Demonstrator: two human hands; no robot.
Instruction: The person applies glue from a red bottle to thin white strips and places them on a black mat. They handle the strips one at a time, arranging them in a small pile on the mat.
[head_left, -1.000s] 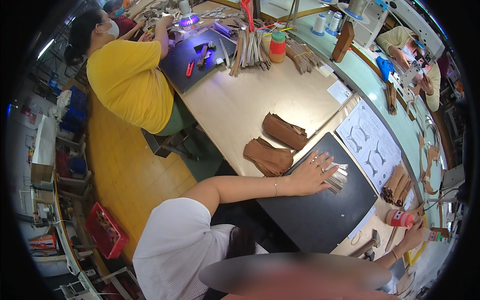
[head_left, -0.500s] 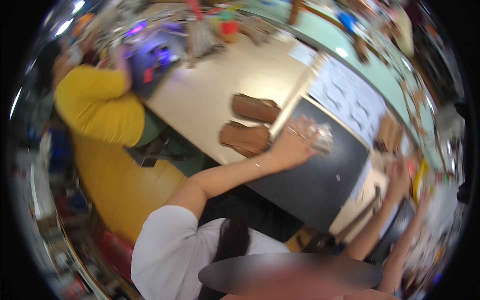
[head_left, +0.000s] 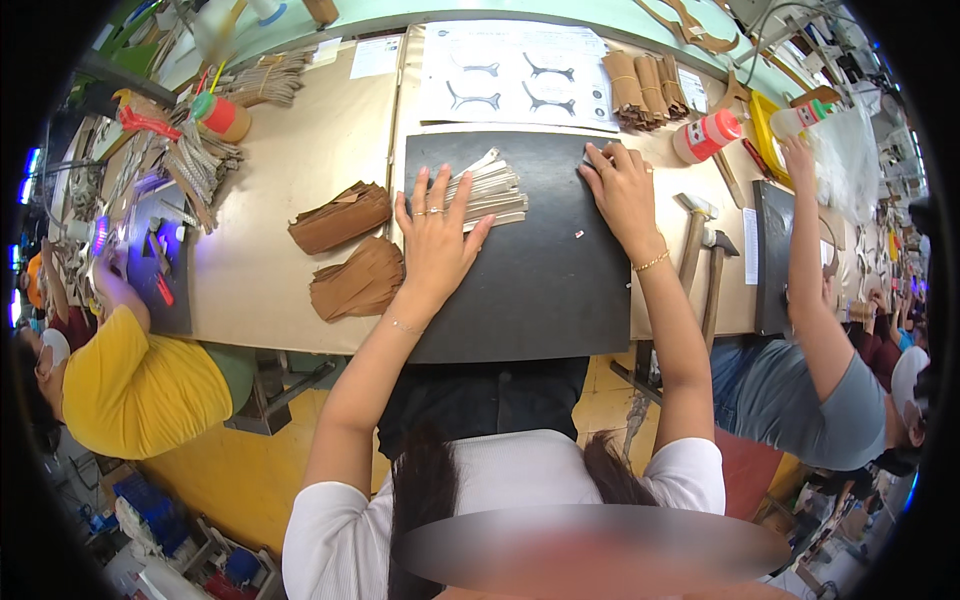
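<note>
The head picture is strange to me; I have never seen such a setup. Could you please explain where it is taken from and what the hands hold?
No robot here: a head-worn fisheye camera looks down, bending straight edges near the rim. You see two bare hands. The left hand lies spread over one end of some pale strips on a black board. The right hand is curled near the board's far right corner; whether it holds something is unclear. Beside the board lie two brown stacks and two hammers.

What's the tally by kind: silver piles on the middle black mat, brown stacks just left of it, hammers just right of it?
Silver pile: 1
Brown stacks: 2
Hammers: 2
Total: 5
</note>
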